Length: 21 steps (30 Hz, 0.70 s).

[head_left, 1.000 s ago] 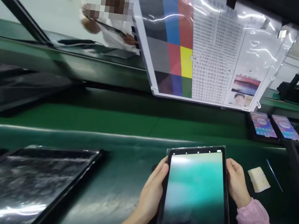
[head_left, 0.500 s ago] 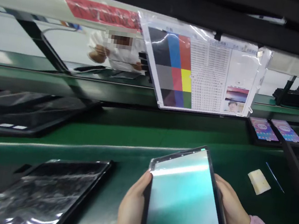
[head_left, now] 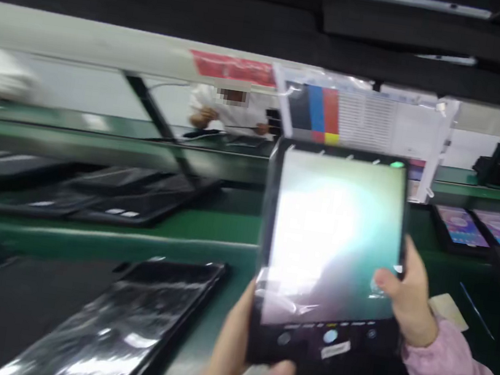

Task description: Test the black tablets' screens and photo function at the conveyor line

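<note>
A tablet (head_left: 337, 243) with a black border is held upright in front of me, its lit screen showing a camera view with a bright white glare. My left hand (head_left: 244, 360) grips its lower left edge, thumb across the bottom border. My right hand (head_left: 414, 297) holds the right edge, with the thumb over the lower right of the screen. Behind the tablet hangs a plastic-covered chart (head_left: 367, 114) with colour blocks and printed text, now partly hidden. A small pale block (head_left: 450, 310) lies on the bench beside my right wrist.
Film-covered black devices (head_left: 120, 318) lie at the front left, with several dark ones (head_left: 137, 196) behind. Two lit phones (head_left: 461, 226) rest at the back right, near a thin blue stick (head_left: 477, 311). A person in white (head_left: 235, 111) sits beyond the bench.
The tablet has risen and turned more upright, covering much of the chart. My right thumb has moved onto the screen. The view has shifted, and camera controls show along the tablet's bottom.
</note>
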### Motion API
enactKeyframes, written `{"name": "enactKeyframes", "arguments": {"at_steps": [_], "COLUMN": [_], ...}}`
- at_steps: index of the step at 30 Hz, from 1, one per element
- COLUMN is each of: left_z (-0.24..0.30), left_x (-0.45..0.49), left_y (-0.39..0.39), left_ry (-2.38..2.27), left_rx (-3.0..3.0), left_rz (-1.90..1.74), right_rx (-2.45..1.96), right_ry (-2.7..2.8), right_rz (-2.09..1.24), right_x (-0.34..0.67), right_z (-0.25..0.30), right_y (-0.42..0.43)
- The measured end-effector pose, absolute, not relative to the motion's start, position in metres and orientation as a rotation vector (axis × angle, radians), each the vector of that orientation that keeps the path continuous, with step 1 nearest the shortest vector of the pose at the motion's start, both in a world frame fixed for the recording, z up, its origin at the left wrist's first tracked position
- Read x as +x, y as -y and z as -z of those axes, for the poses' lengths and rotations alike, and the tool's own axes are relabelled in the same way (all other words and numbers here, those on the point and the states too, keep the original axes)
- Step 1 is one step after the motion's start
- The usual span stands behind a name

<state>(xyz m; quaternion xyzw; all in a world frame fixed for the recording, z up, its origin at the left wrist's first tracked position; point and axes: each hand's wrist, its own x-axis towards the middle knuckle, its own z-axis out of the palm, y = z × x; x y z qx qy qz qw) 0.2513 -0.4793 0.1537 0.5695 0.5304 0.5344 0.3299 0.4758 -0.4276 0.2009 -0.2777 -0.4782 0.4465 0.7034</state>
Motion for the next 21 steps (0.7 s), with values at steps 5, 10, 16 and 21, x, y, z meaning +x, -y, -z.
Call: {"name": "enactKeyframes", "arguments": {"at_steps": [5, 10, 16, 21], "left_z": [-0.185, -0.180, -0.175, -0.179], "left_x": [0.292, 0.296, 0.293, 0.299], "left_y": [0.498, 0.494, 0.493, 0.494], "left_ry": [-1.408, -1.387, -1.388, -1.412], "left_rx": [1.487, 1.633, 1.698, 1.696], "left_rz": [-1.513, -1.558, -1.595, -1.627], "right_rx": [-0.657, -0.680, -0.663, -0.695], "right_ry": [1.290, 1.429, 1.405, 1.355], "right_rz": [-0.643, -0.554, -0.580, -0.599], "right_x": [0.493, 0.497, 0.497, 0.498], "right_z": [-0.201, -0.198, -0.195, -0.193], "right_y": [0.433, 0.437, 0.434, 0.438]}}
